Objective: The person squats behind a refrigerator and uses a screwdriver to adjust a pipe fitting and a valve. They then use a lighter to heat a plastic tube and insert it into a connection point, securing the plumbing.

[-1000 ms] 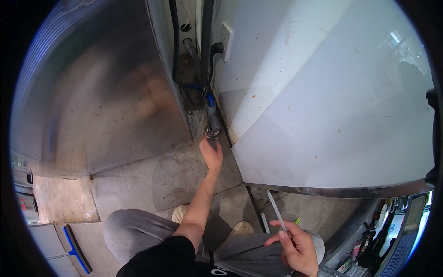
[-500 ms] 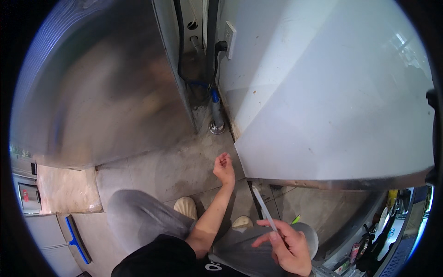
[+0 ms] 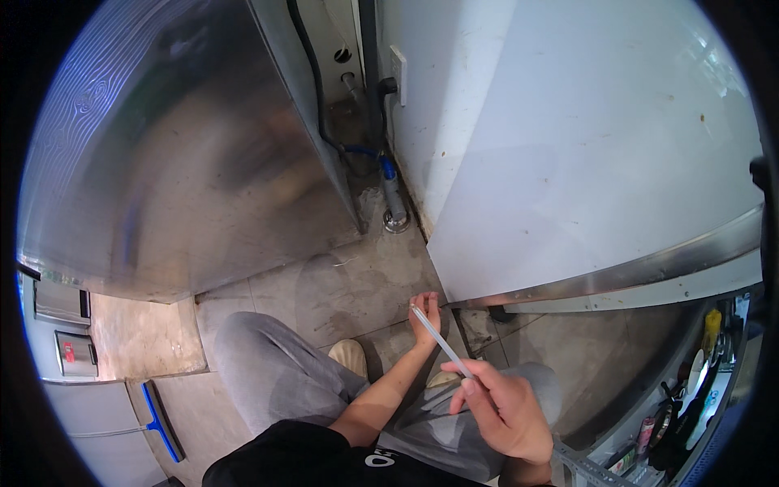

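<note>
My right hand (image 3: 507, 414) is closed around the lower end of a thin grey-white stick (image 3: 441, 342). The stick slants up and left, and its tip overlaps the fingers of my left hand (image 3: 424, 318) in the view. Whether the tip touches them I cannot tell. My left hand is held low over the tiled floor (image 3: 316, 308), palm up, with its fingers curled in. What those fingers hold, if anything, is too small to make out. Just beyond this hand is the lower corner of a white panel (image 3: 519, 235).
A grey drain pipe (image 3: 393, 199) with a blue joint enters the floor in the corner. To its left stands a shiny metal panel (image 3: 187, 170). A wall socket (image 3: 398, 75) is above. A blue squeegee (image 3: 162, 422) lies at lower left; a rack of tools (image 3: 677, 398) stands right.
My left hand has moved right and nearer to me. The stick has tilted further left, its tip now over the left fingers. The view has shifted slightly.
</note>
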Tool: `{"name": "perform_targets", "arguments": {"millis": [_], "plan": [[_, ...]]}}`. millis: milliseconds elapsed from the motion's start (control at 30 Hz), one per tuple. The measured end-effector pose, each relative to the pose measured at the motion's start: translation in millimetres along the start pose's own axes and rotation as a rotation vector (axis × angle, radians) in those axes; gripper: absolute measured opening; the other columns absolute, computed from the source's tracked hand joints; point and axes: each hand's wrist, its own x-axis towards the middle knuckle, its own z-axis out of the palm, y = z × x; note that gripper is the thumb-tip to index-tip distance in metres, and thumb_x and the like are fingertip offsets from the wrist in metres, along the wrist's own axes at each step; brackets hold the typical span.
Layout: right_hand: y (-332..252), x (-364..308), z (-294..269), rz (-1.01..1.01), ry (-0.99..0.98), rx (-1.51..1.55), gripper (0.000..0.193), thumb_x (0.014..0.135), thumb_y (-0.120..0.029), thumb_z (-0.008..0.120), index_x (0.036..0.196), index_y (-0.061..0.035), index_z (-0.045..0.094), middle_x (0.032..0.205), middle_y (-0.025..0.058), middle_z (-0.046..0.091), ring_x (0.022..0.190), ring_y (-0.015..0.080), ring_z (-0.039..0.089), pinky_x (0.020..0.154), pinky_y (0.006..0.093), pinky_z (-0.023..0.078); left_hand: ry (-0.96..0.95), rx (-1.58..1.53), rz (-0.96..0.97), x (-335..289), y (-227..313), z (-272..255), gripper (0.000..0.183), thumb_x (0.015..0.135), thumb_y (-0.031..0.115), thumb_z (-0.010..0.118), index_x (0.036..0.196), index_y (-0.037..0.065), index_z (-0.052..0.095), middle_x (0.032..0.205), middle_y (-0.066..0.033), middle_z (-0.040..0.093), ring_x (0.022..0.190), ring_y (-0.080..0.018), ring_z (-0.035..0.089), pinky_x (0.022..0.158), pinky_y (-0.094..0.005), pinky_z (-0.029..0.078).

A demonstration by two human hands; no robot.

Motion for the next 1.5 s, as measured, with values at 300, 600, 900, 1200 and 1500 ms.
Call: {"name": "perform_targets", "arguments": {"millis": [300,600,900,1200,1500], "plan": [[1.4,-1.6,-3.3,0.05,0.131,0.205,0.03,0.113,-0.021,0.046,0.126,-0.0016,0.065,0.073,0.005,0.069,0.052,0.0048,0.05,0.052,0.0233,0.042,0.097,-0.215,-0.124,15.1,-1.6,-0.7,0.026,0.109,0.023,0.057,0.105,0.001,0.072,0.098,-0.0078,0.071,0.078,-0.017,0.067,0.075,-0.0329,0.055],[14.2,7.7,-7.6,0.049,0.138,0.488,0.035,0.115,-0.025,0.04,0.117,0.0001,0.064,0.075,0.0029,0.065,0.05,0.0035,0.045,0.049,0.0218,0.04,-0.129,-0.558,0.254,14.8,175.6,-25.4,0.044,0.108,0.035,0.049,0.095,-0.003,0.067,0.091,-0.0104,0.068,0.079,-0.0176,0.063,0.075,-0.0328,0.051],[24.8,9.2,-5.7,0.008,0.096,0.534,0.031,0.115,-0.023,0.042,0.119,-0.0012,0.065,0.079,0.0021,0.066,0.061,0.0054,0.053,0.058,0.0228,0.045,-1.055,-0.337,0.697,-30.2,320.1,-79.8,0.057,0.102,0.045,0.054,0.122,-0.005,0.074,0.126,-0.0182,0.073,0.117,-0.0324,0.066,0.105,-0.0433,0.047],[8.1,6.4,0.8,-0.055,0.154,0.357,0.027,0.114,-0.018,0.045,0.107,-0.0032,0.067,0.079,-0.001,0.064,0.066,0.0057,0.056,0.06,0.0223,0.044,-1.15,-0.255,0.913,-12.0,352.3,-107.6,0.031,0.103,0.023,0.064,0.108,-0.004,0.08,0.116,-0.0187,0.076,0.109,-0.0308,0.069,0.097,-0.0418,0.052],[22.3,29.5,-5.2,-0.339,0.17,0.509,0.027,0.115,-0.02,0.045,0.112,-0.0012,0.064,0.078,0.0022,0.065,0.066,0.0055,0.057,0.062,0.0224,0.048,0.142,0.029,1.019,181.7,580.8,-54.5,0.026,0.099,0.012,0.069,0.123,0.002,0.066,0.117,-0.0116,0.073,0.113,-0.0206,0.069,0.099,-0.0355,0.053]]}}
